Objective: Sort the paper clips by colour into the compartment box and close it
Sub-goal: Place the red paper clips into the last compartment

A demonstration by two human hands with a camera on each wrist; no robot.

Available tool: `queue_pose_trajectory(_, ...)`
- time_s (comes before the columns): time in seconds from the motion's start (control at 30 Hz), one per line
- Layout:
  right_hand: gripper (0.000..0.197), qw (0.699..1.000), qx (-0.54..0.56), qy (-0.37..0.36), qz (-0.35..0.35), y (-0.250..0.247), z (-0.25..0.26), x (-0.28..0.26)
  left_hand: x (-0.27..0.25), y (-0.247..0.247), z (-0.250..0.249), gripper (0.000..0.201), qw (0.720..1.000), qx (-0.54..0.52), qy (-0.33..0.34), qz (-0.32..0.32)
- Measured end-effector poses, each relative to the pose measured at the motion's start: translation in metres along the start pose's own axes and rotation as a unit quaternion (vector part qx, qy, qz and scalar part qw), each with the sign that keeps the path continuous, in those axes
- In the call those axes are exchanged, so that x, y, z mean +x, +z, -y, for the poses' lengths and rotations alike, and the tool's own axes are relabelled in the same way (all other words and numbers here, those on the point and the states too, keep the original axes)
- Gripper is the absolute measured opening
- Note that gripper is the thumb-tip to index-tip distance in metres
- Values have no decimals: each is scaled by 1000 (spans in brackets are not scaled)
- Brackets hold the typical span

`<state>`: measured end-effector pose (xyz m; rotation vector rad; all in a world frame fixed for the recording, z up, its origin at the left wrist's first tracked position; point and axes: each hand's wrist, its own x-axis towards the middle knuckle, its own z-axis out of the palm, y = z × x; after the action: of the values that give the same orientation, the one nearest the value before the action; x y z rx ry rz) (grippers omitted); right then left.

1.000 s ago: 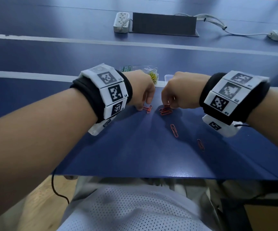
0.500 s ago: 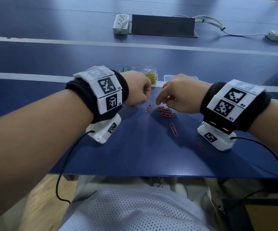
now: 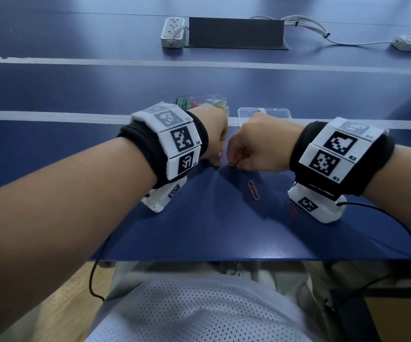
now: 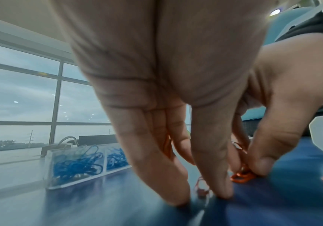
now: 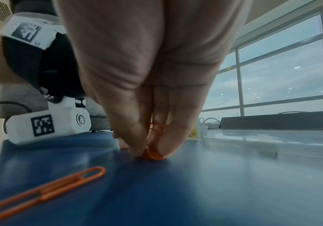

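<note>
Both hands meet near the middle of the head view, knuckles up, on the blue table (image 3: pixel 199 230). The left hand (image 3: pixel 212 134) and the right hand (image 3: pixel 256 144) almost touch, fingers bent down to the surface. One orange paper clip (image 3: pixel 253 190) lies loose below them, and a second clip (image 3: pixel 293 209) lies to its right, beside the right wrist camera. Behind the hands, above centre, stands the clear compartment box (image 3: pixel 224 106) with green and yellow clips, and right of it lies its clear lid (image 3: pixel 265 112).

From the left wrist, the left hand (image 4: pixel 166 107) reaches down with nearly straight fingers; thumb and fingertips press at a small orange clip (image 4: pixel 201 188) on the table, and more orange clips seem to sit behind its fingers. At the right, the right hand pinches a bunch of orange clips (image 4: pixel 241 177). The box stands at the lower left.

From the right wrist, the right hand (image 5: pixel 153 76) pinches that bunch between thumb and fingers, low in the centre. A loose orange clip lies at the lower left.
</note>
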<state>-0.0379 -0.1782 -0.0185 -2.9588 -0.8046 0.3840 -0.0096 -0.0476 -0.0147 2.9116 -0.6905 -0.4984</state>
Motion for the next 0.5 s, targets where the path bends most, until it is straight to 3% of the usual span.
queue_pose_trajectory(0.2,29,994,85,67,-6,-4,-5,-6,4,1,-4,20,1000,-7,5,5)
queue_pose_trajectory(0.33,29,965,215,150,24,-8,-16,-2,3,-2,1,20,999,-52,-8,0)
queue_pose_trajectory(0.5,24,926,326,185,-34,-27,-17,29,10,-17,16,26,983,-165,-45,-60)
